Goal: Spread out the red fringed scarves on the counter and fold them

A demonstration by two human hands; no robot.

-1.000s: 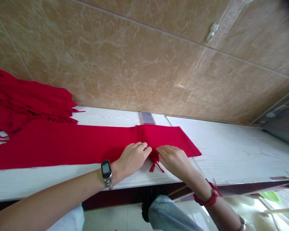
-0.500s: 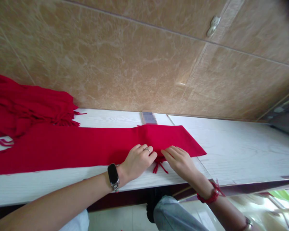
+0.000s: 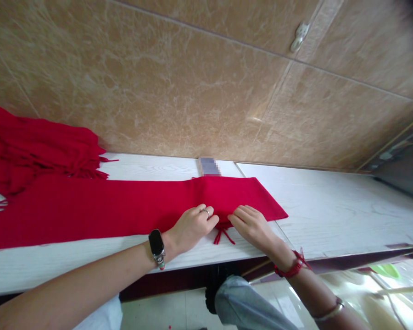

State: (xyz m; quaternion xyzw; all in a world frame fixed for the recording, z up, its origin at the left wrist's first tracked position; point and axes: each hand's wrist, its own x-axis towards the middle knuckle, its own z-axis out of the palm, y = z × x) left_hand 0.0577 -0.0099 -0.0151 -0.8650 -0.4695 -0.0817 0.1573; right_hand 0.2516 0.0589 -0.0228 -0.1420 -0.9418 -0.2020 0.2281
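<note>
A long red scarf [image 3: 117, 206] lies flat along the white counter, its right end folded over on itself. My left hand [image 3: 192, 228], with a ring and a black smart band at the wrist, is closed on the scarf's near edge, left of a small tuft of fringe [image 3: 223, 236]. Just right of that tuft, my right hand [image 3: 253, 227] has its fingers curled on the same edge of the folded part. A little gap separates the two hands. The undersides of the fingertips are hidden.
Behind the left part rests a crumpled heap of red fringed cloth [image 3: 44, 146]. Against the tiled wall [image 3: 179, 101] sits a small blurred-out rectangular object [image 3: 209, 167]. The white counter [image 3: 330, 206] runs on to the right. Below its front edge show a leg and a dark shoe.
The whole view has shifted slightly, so everything sits a bit further left. Both hands stay at the scarf's near edge, with almost no other movement.
</note>
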